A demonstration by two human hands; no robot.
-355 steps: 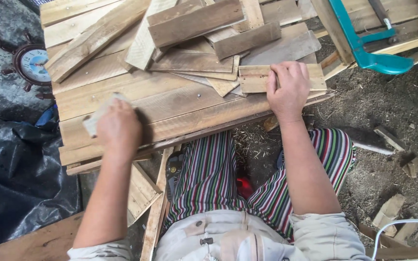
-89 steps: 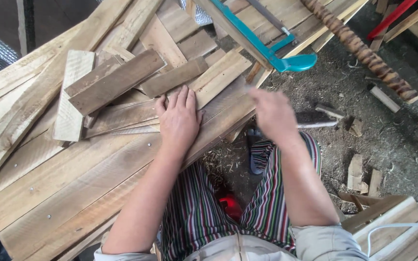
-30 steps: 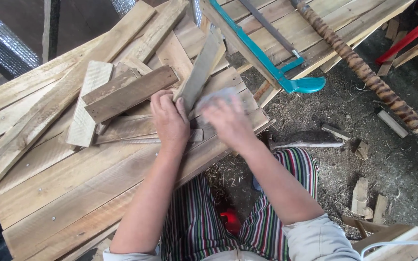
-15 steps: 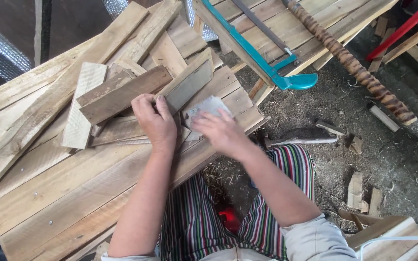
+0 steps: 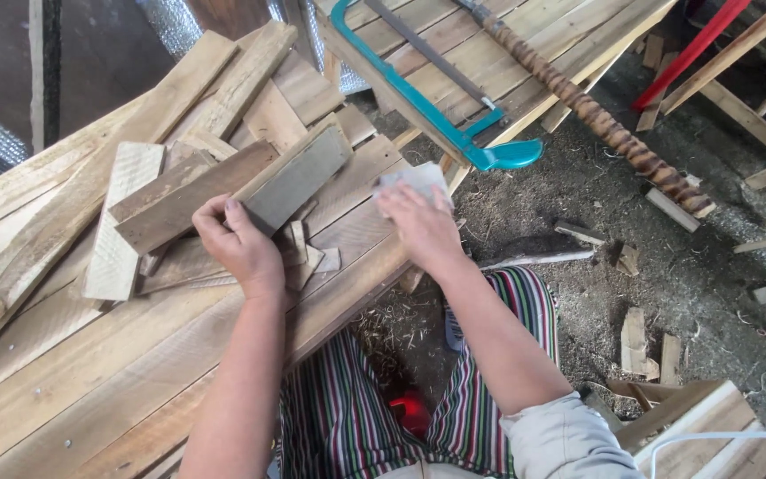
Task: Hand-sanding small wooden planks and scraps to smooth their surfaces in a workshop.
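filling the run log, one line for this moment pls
left hand: grips grey wood block | right hand: presses pale sheet on plank bench | saw: idle

The right hand [image 5: 423,229] covers most of the pale sheet [image 5: 414,180], so only its far edge shows and what it is made of can't be told. The left hand [image 5: 239,248] hides the near end of the grey board [image 5: 299,177]. Small offcuts [image 5: 305,255] sit half buried under that palm. The teal bow saw [image 5: 441,106] runs off the top edge, the red bar [image 5: 693,49] too.
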